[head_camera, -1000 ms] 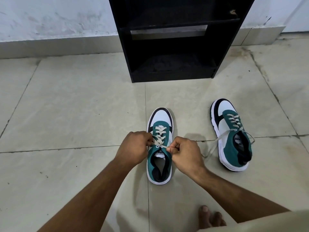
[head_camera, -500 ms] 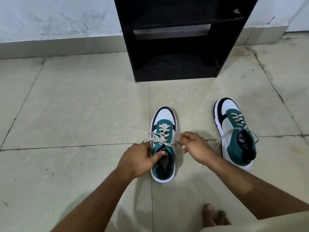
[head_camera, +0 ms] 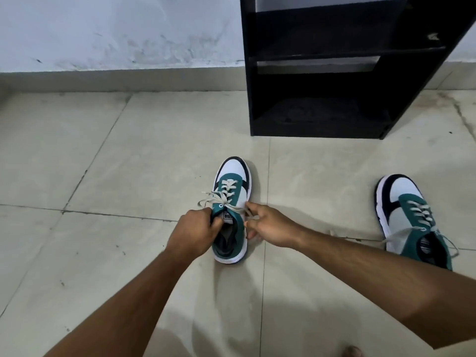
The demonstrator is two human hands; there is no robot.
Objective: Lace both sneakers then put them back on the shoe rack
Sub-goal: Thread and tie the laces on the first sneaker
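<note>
Head view: the left hand [head_camera: 195,229] curls over the collar of the near sneaker [head_camera: 230,211], fingers hooked into its opening beside the tongue, pinning it to the floor [head_camera: 128,163]. The right hand [head_camera: 268,225] sits against the sneaker's other side, thumb and fingers pinching a strand of the lace [head_camera: 221,199], whose loops spread loosely across the top eyelets; whether a knot is already formed there I cannot tell. To do this step well, I judge the left hand should keep the sneaker steady while the right draws the lace out level and snug, taking up slack evenly so the loops do not slip. The second sneaker [head_camera: 414,222] stands well apart to the right, laced, with its lace ends trailing on the floor. The black rack [head_camera: 334,73] stands beyond against the wall, its lower shelf open for both.
</note>
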